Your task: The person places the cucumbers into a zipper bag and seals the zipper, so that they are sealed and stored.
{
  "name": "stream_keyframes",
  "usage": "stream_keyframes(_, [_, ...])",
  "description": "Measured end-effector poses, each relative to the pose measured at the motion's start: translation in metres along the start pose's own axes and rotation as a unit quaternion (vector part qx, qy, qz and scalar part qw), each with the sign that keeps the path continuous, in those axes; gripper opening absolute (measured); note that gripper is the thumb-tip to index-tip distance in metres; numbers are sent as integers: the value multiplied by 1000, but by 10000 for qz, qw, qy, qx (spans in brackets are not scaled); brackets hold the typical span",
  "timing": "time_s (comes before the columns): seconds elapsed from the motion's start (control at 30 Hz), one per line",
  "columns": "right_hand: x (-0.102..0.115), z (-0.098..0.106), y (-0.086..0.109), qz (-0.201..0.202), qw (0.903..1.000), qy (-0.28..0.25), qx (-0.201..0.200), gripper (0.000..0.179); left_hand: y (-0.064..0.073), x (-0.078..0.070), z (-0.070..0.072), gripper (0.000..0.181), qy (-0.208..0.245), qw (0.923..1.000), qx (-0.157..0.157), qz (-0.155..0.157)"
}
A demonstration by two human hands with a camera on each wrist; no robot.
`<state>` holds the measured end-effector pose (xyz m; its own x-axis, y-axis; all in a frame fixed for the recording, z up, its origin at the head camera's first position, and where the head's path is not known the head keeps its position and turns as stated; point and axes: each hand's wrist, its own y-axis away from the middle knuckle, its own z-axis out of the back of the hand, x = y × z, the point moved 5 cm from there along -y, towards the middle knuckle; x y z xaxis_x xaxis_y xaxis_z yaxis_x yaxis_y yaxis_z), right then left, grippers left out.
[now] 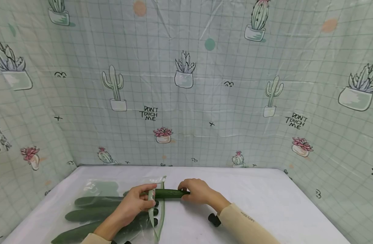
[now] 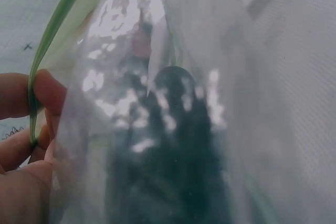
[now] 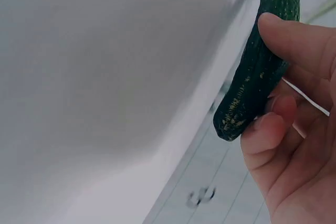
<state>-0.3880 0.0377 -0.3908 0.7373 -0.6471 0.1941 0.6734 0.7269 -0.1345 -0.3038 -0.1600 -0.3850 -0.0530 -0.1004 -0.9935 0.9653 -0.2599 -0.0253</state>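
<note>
A clear zip bag [image 1: 163, 217] with a green-edged mouth lies on the left of the table, its opening facing right. Several cucumbers [image 1: 91, 214] lie side by side inside it. My left hand [image 1: 131, 205] pinches the bag's mouth between fingers and thumb; in the left wrist view those fingers hold the green zip strip [image 2: 33, 93]. My right hand [image 1: 200, 191] grips one end of another cucumber [image 1: 171, 194], whose far end reaches in through the bag's mouth. In the right wrist view, thumb and fingers close around this dark, bumpy cucumber [image 3: 262, 72].
The white-covered table [image 1: 265, 203] extends to the right and back. A cactus-print grid curtain [image 1: 186, 101] stands behind it and along both sides. A small black object [image 1: 214, 220] shows beside the right sleeve [image 1: 244, 223].
</note>
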Motion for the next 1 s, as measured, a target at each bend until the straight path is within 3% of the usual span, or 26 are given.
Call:
stream_keyframes(0.23, [26,-7,-25,96,9999,-8,-131,23,2,-1,0,62,27,10000,-53,-41])
stream_keyframes(0.43, [25,-15,-32,-275,9995,-70,125,23,1,-1,0,62,19,10000,-56,-18])
stream_keyframes(1.0, [-12,-12,10,-623,9959,-484,445,18,2,-1,-2,63,13,10000,13,-55])
